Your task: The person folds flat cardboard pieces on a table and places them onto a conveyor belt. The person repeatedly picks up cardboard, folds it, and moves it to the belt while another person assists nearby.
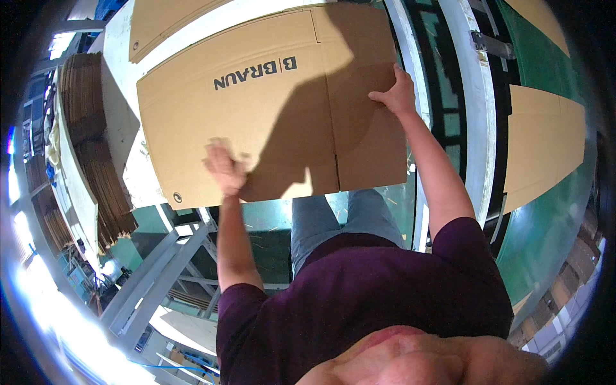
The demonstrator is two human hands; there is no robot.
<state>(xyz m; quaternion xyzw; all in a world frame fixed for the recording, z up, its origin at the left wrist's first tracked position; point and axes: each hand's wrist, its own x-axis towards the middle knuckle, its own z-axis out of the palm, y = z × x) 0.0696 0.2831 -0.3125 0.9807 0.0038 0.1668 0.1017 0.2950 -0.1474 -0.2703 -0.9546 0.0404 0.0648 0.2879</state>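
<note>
A large flattened cardboard box (237, 128), brown with dark printing and a crease toward its right side, lies in front of me. At its right edge, my right hand (396, 96) has the thumb on top and the fingers along the border, gripping it. My left hand (226, 170) is over the lower left part of the box, thumb apart and fingers stretched out, somewhat smeared by motion. Whether its palm touches the cardboard I cannot tell. A dark shadow covers much of the box's right half.
Another cardboard sheet (167, 22) lies beyond on the white table surface (119, 102). Stacks of cardboard (96, 154) stand at the left. Metal rails (475, 122) run along the right, and past them a cardboard piece (545, 141) rests on a green surface (532, 250). Grey frame bars (151, 276) stand lower left.
</note>
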